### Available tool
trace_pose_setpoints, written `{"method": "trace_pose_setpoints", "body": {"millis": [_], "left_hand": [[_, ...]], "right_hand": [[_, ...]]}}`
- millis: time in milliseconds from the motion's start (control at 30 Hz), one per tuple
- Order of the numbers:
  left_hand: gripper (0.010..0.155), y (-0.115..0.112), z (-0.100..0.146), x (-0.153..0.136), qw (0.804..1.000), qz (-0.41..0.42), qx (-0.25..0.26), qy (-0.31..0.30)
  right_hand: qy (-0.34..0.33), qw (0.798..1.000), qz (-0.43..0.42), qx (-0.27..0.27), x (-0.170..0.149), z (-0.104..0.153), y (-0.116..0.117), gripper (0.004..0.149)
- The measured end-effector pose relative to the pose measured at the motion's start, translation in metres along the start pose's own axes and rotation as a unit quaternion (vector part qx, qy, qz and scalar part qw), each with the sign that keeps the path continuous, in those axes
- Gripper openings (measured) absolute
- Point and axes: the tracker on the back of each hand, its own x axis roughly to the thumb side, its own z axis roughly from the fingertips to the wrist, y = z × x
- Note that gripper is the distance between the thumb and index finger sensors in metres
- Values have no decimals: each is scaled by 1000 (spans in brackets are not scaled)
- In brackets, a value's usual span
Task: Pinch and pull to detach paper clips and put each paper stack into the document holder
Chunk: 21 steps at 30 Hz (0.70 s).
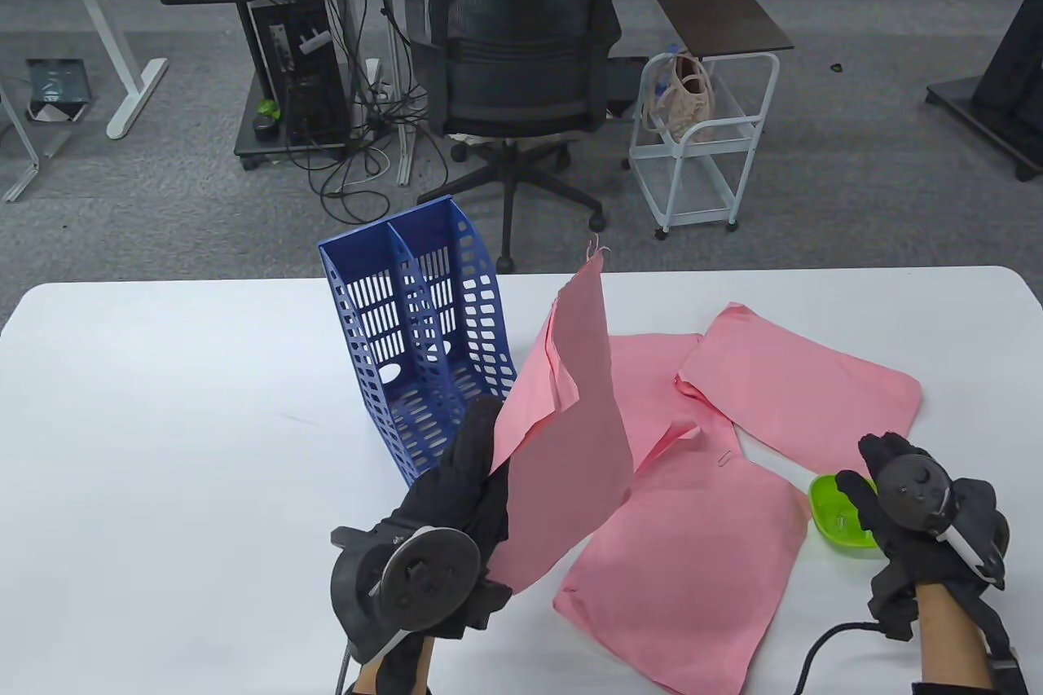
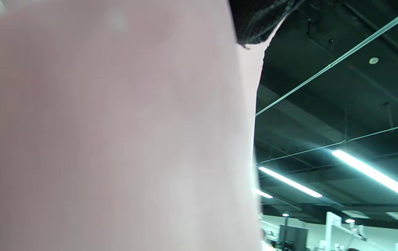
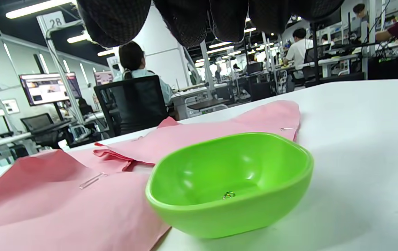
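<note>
My left hand (image 1: 479, 446) grips a pink paper stack (image 1: 570, 434) by its lower left edge and holds it upright, just right of the blue document holder (image 1: 424, 336). That stack (image 2: 115, 139) fills most of the left wrist view, a gloved fingertip (image 2: 258, 21) at its top edge. Three more pink stacks lie on the table; the near one (image 1: 693, 556) carries a paper clip (image 1: 722, 459). My right hand (image 1: 865, 475) hovers over the green bowl (image 1: 831, 520), its fingers (image 3: 192, 21) hanging loose and holding nothing. A paper clip (image 3: 229, 194) lies in the bowl (image 3: 234, 216).
In the right wrist view, a clip (image 3: 92, 180) sits on the near stack (image 3: 63, 209) and another clip (image 3: 287, 129) on the farther stack (image 3: 254, 122). An office chair (image 1: 521, 51) and a white trolley (image 1: 701, 125) stand beyond the table's far edge.
</note>
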Motion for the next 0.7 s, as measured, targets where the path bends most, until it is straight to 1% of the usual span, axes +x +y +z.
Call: {"method": "trace_pose_setpoints", "body": {"millis": [67, 100, 200, 267, 333, 400, 533, 633, 700], "left_hand": [[51, 10, -2, 8, 999, -27, 16, 13], [51, 15, -3, 13, 998, -44, 29, 19], [51, 24, -6, 22, 993, -95, 46, 48], [51, 29, -10, 27, 987, -134, 47, 78], [51, 31, -15, 29, 976, -180, 49, 111], [50, 29, -22, 29, 965, -219, 44, 139], [51, 18, -37, 25, 946, -274, 33, 168], [51, 6, -54, 19, 928, -315, 1, 196], [51, -3, -65, 13, 920, -332, -15, 207]], "right_hand": [[1, 1000, -16, -1, -3, 0, 0, 69], [4, 1000, -16, 2, -5, 0, -1, 70], [3, 1000, -10, 6, -5, 0, -1, 71], [1, 1000, -9, 7, -5, 0, -1, 71], [-2, 1000, -13, 7, -4, 0, -1, 71], [-3, 1000, -15, 5, -4, -1, -1, 71], [-6, 1000, -16, 3, -5, -1, -1, 71], [-7, 1000, -14, 3, -4, -1, 0, 71], [-8, 1000, -10, 4, -4, -2, 0, 71]]}}
